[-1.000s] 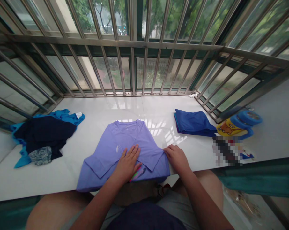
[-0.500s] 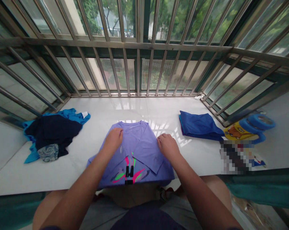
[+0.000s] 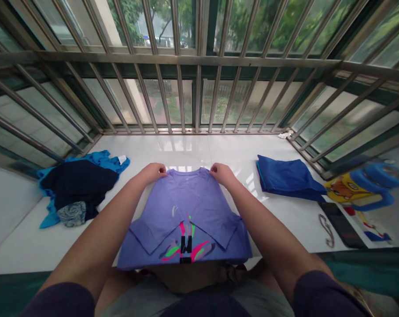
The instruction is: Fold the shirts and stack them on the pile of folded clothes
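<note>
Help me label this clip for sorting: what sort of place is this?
Probably a home's enclosed balcony or bay window: a white tiled ledge fenced by metal window bars, trees outside. Both hands grip a purple T-shirt between a clothes pile and folded blue garment.

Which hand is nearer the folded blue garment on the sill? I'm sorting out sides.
Right. The right hand grips the purple shirt's collar corner, beside the folded blue garment; the left hand grips the opposite corner, farther away.
</note>
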A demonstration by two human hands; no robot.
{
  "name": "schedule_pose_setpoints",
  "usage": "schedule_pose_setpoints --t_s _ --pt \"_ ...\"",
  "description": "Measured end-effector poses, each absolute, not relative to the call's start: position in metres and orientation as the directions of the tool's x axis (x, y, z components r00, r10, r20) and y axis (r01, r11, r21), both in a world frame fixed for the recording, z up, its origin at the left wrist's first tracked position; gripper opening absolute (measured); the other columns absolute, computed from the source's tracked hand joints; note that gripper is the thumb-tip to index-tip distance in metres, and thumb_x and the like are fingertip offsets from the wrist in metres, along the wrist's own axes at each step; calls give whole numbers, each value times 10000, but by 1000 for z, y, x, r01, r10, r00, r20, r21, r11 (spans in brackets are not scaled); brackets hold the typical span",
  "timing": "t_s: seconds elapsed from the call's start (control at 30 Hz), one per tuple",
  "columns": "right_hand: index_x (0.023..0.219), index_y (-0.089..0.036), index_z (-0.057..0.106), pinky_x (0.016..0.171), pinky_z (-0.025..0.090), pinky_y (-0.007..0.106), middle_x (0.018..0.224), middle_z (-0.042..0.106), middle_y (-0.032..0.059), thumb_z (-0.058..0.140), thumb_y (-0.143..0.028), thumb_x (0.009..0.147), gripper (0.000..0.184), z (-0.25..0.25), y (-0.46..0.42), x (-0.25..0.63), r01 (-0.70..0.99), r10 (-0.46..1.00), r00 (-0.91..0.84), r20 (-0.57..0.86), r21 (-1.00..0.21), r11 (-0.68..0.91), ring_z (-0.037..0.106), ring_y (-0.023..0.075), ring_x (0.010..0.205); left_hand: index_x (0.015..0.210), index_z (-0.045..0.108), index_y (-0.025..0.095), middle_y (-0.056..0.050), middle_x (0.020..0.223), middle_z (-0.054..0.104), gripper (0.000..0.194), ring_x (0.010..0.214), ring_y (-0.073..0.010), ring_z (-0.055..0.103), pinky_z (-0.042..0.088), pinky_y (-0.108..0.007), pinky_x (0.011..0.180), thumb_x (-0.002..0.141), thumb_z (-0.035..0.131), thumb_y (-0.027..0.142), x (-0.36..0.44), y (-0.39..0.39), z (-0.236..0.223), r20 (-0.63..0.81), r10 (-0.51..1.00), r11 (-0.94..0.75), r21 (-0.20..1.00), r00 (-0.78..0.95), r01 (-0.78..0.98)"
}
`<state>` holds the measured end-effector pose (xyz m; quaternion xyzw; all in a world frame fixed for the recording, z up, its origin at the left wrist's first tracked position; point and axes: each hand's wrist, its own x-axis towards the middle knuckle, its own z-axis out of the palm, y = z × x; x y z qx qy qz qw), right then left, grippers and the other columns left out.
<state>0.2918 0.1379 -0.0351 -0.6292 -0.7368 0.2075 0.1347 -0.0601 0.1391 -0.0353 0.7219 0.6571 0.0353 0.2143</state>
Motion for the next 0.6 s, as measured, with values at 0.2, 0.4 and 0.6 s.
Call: schedule_pose_setpoints --t_s 0.2,0.4,0.6 --pt "1041 -223 731 871 504 278 1111 724 52 644 -229 1024 88 -27 39 336 803 949 -304 89 -512 305 678 176 957 958 723 256 -72 1095 745 189 1082 -250 681 532 -386 1019 996 597 392 -90 20 -36 144 932 -361 417 332 834" --pt "1065 -240 768 990 507 367 1196 727 82 594 -119 952 240 -60 -38 363 743 779 -623 -63 -358 565 653 252 1103 977 797 290 -81 1227 796 223 1128 -277 726 580 -429 1015 1002 581 338 -97 -85 -74 -15 928 -339 375 371 863" --pt "1197 -201 735 1053 485 355 1201 718 106 514 -137 1020 290 -45 -5 346 843 899 -439 5 -343 414 648 244 1153 1227 731 208 -137 1262 762 363 1209 -305 692 514 -457 1123 1067 466 399 -84 -46 -63 78 975 -224 337 210 915"
